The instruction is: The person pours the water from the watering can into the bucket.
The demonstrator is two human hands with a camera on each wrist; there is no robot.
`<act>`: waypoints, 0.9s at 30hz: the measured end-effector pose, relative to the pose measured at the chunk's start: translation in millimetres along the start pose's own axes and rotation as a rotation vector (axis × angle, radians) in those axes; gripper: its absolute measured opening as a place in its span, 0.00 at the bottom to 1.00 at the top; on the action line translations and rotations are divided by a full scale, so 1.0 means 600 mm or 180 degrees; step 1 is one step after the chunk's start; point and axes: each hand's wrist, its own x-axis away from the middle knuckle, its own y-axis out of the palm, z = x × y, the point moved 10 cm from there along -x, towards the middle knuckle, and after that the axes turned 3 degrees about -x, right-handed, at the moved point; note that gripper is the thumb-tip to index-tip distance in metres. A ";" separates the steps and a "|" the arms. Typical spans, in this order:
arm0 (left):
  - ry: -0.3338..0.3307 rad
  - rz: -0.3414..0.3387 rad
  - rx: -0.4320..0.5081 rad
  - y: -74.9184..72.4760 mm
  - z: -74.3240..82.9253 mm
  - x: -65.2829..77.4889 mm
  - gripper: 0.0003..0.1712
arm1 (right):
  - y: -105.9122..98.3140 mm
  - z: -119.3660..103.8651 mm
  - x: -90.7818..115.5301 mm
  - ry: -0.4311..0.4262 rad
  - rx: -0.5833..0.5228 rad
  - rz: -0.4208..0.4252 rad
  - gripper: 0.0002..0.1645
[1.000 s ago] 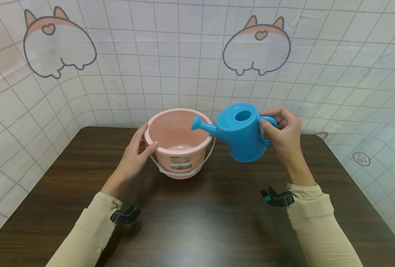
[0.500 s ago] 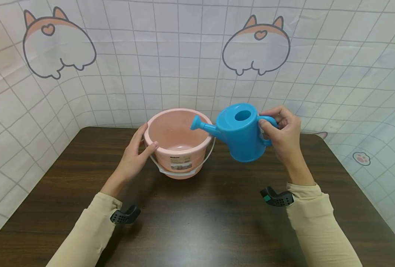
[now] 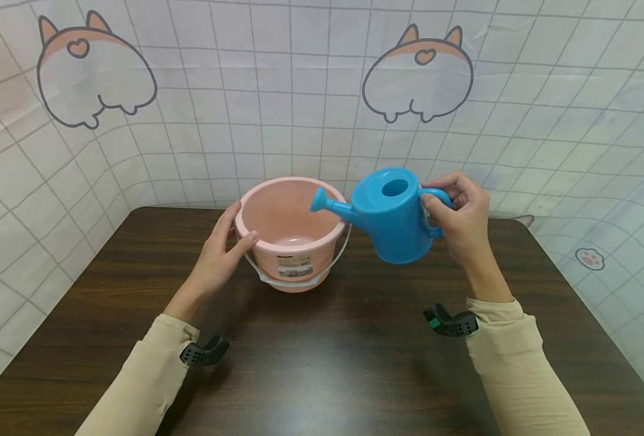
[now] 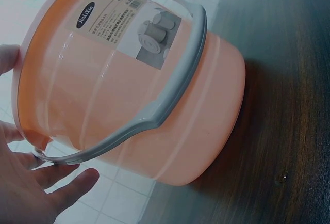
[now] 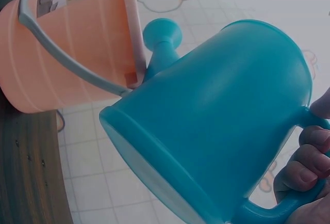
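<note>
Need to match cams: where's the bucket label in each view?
Head: label just below and left of centre, on the front of the pink bucket.
Left wrist: top, left of centre, tilted.
Right wrist: top-left, cut by the upper edge.
Shared landmark: pale bucket handle, near it in all three.

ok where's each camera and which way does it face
Head: worn there, facing forward and down at pink bucket and blue watering can; left grip, right grip, sleeves show.
Left wrist: worn there, facing the bucket's side; fingers show at left.
Right wrist: worn there, facing the can; fingers show lower right.
Both wrist views share the bucket's label and handle.
</note>
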 end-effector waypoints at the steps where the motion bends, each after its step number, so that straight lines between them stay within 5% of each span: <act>1: 0.0000 -0.0001 0.0001 0.000 0.000 0.000 0.42 | 0.000 0.000 0.000 0.0003 0.0005 -0.0003 0.07; 27: -0.0029 -0.0009 0.0088 0.003 0.000 0.001 0.42 | 0.003 -0.003 -0.002 0.0002 0.0075 -0.0028 0.07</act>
